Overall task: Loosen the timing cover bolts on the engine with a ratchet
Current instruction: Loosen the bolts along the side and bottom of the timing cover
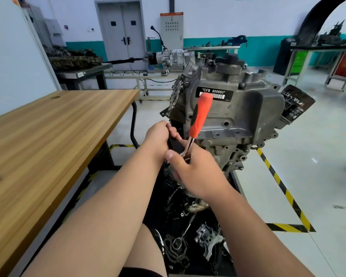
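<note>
The grey engine (246, 108) stands on a stand ahead of me, its timing cover facing me with a black label on top. A ratchet with an orange handle (200, 114) points up and away in front of the cover. My right hand (196, 172) grips the ratchet's metal shank and head low down; the head and the bolt under it are hidden by the fingers. My left hand (158, 139) holds a dark part at the engine's left side, just left of the ratchet.
A wooden workbench (54, 128) fills the left. Below the engine a black tray (188, 236) holds loose parts, a chain and a spanner. Yellow-black floor tape (280, 182) runs on the right. Benches and a gearbox stand at the back.
</note>
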The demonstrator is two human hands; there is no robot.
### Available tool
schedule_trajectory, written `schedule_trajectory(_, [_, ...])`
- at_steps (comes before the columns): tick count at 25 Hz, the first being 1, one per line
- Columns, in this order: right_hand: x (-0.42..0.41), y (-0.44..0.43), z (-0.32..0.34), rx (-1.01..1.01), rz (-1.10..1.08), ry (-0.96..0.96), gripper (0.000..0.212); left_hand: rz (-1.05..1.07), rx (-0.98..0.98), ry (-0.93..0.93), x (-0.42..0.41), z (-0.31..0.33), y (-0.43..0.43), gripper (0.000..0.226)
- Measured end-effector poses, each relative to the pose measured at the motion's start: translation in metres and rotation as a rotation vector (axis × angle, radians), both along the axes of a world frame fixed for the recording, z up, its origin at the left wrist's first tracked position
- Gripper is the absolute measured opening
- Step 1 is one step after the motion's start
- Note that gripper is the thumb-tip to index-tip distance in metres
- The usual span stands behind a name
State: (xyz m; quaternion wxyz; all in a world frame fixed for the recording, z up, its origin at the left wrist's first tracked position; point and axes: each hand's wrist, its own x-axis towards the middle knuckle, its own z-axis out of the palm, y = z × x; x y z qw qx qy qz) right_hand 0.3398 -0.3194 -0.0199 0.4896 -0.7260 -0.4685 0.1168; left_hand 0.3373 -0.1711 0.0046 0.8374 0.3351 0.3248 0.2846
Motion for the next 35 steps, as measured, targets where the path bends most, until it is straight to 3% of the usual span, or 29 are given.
schedule_trajectory(2, [0.003, -0.006, -0.006, 0.05, 0.026, -0.027, 0.03, 0.023, -0.009, 0.049, -0.003, -0.002, 0.002, 0.037])
schedule_trajectory(4, [0.003, -0.009, -0.005, 0.105, 0.179, 0.158, 0.02, 0.025, -0.057, 0.079, -0.006, -0.004, 0.005, 0.038])
schedule_trajectory(6, [0.001, -0.007, -0.001, 0.148, 0.317, 0.29, 0.02, 0.023, -0.111, 0.086, -0.012, -0.002, 0.009, 0.038])
schedule_trajectory(9, [-0.006, -0.001, 0.007, 0.196, 0.4, 0.306, 0.02, 0.011, -0.134, 0.048, -0.023, 0.006, 0.013, 0.038])
schedule_trajectory(15, [-0.032, 0.004, 0.018, 0.264, 0.567, 0.297, 0.017, 0.131, 0.044, 0.139, -0.056, 0.006, 0.029, 0.036])
schedule_trajectory(18, [-0.036, 0.023, 0.026, 0.104, 0.479, 0.227, 0.017, 0.11, 0.026, 0.012, -0.079, 0.006, 0.038, 0.053])
schedule_trajectory(20, [-0.038, 0.054, 0.035, -0.073, 0.371, -0.004, 0.014, 0.075, 0.147, 0.0, -0.093, 0.009, 0.047, 0.061])
schedule_trajectory(23, [-0.066, 0.108, 0.043, -0.202, 0.335, -0.286, 0.016, 0.248, 0.263, 0.174, -0.129, 0.01, 0.074, 0.043])
schedule_trajectory(26, [-0.107, 0.156, 0.029, -0.25, 0.425, -0.245, 0.02, 0.413, 0.309, 0.395, -0.176, -0.002, 0.116, 0.029])
schedule_trajectory(28, [-0.131, 0.181, 0.011, -0.282, 0.473, -0.202, 0.015, 0.437, 0.49, 0.766, -0.207, -0.013, 0.144, 0.029])
schedule_trajectory(31, [-0.154, 0.214, -0.016, -0.371, 0.507, -0.209, 0.045, 0.36, 0.712, 1.275, -0.238, -0.022, 0.177, 0.051])
schedule_trajectory(35, [-0.171, 0.253, -0.04, -0.369, 0.461, -0.506, 0.046, 0.383, 0.712, 1.338, -0.252, -0.037, 0.212, 0.056])
